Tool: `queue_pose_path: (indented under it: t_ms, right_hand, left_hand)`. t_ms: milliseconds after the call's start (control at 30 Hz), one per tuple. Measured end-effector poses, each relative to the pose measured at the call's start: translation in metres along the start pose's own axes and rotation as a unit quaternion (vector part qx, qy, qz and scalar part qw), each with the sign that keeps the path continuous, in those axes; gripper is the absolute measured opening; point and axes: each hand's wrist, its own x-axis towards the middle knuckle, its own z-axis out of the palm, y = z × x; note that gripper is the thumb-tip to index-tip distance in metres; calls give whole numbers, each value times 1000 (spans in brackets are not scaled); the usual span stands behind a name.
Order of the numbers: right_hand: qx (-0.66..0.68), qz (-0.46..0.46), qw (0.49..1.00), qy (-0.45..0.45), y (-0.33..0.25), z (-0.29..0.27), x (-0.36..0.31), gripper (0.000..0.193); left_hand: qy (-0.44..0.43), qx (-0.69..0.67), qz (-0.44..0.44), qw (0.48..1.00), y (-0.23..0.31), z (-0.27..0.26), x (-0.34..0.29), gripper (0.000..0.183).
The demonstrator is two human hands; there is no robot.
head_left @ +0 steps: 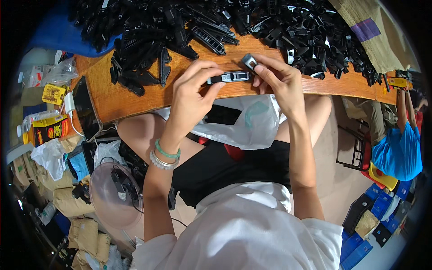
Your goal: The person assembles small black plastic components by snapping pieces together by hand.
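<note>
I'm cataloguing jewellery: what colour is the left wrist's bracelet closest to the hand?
The bracelet is pale green, best seen in the head view.

Left hand fingertips cover bits of the long black-and-grey part; its fine detail is too small to read. Right hand fingers hide some of the small grey piece. Black parts pile overlaps itself, single outlines lost, top edge crops it. White plastic bag runs out of sight under the tabletop. Lower edge cuts the white shirt. Co-worker's blue top looks warped near the dark rim; head probably hidden.
</note>
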Motion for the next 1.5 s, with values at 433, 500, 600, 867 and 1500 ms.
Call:
queue_pose_path:
  t_ms: [433, 500, 600, 867, 1500]
  right_hand:
    - [-267, -152, 951, -31, 3, -7, -7, 29]
    - [-299, -186, 935, -31, 8, -9, -6, 28]
    - [-337, -228, 914, -11, 12, -9, -2, 28]
    - [-262, -223, 938, -27, 9, 1, 1, 25]
    - [-627, -351, 678, 154, -9, -31, 46, 35]
  left_hand:
    - [-18, 56, 24, 998, -10, -2, 1, 18]
    - [-24, 54, 24, 998, -10, -2, 4, 18]
    - [-22, 58, 27, 998, -11, -1, 4, 18]
    - [-32, 43, 22, 998, -8, 0, 4, 17]
    - [-68, 372, 248, 892, -18, -1, 48, 29]
